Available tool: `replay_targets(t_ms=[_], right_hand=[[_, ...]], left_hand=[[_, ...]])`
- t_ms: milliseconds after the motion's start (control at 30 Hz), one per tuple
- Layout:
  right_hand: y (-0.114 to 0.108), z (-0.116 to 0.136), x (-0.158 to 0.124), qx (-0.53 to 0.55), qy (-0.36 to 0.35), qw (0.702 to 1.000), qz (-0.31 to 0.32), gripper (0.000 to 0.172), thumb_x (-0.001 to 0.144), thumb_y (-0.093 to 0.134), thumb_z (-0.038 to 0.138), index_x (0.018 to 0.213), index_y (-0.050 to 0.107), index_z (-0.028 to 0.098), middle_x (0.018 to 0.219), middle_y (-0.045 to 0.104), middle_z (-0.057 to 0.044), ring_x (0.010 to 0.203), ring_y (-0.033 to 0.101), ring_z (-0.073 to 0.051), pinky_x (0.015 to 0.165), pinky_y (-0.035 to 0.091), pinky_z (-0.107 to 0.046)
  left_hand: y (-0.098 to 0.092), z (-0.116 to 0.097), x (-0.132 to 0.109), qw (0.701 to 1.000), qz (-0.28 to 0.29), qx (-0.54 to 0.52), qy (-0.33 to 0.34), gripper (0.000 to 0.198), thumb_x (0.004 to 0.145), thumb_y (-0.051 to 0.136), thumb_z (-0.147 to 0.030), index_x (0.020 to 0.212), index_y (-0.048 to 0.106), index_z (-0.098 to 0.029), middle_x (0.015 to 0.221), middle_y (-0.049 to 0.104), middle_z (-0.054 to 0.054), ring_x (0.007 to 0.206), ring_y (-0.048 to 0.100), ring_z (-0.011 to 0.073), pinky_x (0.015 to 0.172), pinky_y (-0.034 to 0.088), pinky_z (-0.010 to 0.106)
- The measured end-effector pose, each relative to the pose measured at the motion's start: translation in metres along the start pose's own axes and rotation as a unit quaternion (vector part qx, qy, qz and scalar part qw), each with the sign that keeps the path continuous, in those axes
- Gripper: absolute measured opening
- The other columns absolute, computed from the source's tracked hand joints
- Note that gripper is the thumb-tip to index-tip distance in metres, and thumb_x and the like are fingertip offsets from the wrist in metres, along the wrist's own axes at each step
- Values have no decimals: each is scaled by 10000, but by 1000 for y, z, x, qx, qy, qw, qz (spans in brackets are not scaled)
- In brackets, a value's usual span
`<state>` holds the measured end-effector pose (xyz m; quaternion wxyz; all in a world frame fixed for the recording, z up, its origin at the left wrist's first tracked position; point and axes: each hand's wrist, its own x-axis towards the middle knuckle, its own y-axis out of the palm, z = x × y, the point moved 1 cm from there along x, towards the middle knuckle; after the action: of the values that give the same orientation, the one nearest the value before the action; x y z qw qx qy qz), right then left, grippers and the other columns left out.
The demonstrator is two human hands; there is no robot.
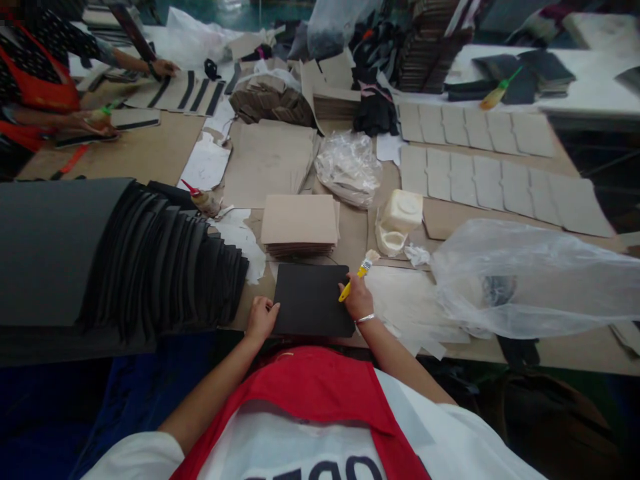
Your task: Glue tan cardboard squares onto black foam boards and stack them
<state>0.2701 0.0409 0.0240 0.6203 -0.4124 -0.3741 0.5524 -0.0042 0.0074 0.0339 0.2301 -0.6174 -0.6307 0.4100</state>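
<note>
A dark rectangular panel [314, 301] lies flat in front of me near the table's front edge. My left hand [262, 317] is closed at its left edge, with the thumb on the panel. In my right hand [358, 297] is a yellow-handled paintbrush [367, 261], its pale bristles pointing up and away from me. That hand rests against the panel's right edge. Just beyond the panel stands a stack of tan boards [299, 220]. To the right of the stack is a cut-open plastic jug [399, 217] with a pale, stained inside.
A tall pile of dark sheets [55, 250] fills the left side. A glue bottle with a red tip [203, 199] lies behind it. Clear plastic [545, 280] covers the right side. Rows of grey boards [500, 180] lie farther back. A co-worker's hand [164, 68] works at upper left.
</note>
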Motion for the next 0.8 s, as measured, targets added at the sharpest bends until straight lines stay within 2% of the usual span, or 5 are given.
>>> replay_targets(t_ms=[167,267,433,567,800], right_hand=[[-11,-1,10,-46,-21,999,14,330,859,540,360,1110,553,147,927,628,-120,743,598,-204,599,411,-272],[-40,-8,20,-13,-18,999,-42,378,876,495,409,1139,545,141,879,646,-114,692,606,-194,586,420,-272],[-102,2,59,302,31,945,-119,431,885,412,497,1165,489,178,784,632,-36,529,567,-114,514,456,-238],[-111,59,106,496,8,868,-30,390,796,538,527,973,574,181,680,563,17,509,514,-82,498,442,-209],[-55,162,168,497,-51,835,229,309,724,553,443,839,623,166,493,418,65,422,356,-67,401,274,-193]], left_hand=[[3,3,1,999,12,46,-2,189,811,535,-325,704,518,-170,811,516,53,798,546,186,779,457,322],[-3,-2,1,991,-43,110,56,285,805,568,-342,986,555,-123,1020,555,126,982,543,248,853,446,376],[-13,-49,30,947,-115,163,254,537,870,477,-315,1353,350,-118,1389,403,163,1303,340,262,1070,288,412],[-8,-100,77,913,-81,191,352,644,853,498,-349,1416,272,-134,1489,267,133,1388,178,250,1125,185,422],[4,-124,116,927,36,241,283,753,739,625,-489,1381,370,-191,1465,305,159,1354,231,349,1084,158,576]])
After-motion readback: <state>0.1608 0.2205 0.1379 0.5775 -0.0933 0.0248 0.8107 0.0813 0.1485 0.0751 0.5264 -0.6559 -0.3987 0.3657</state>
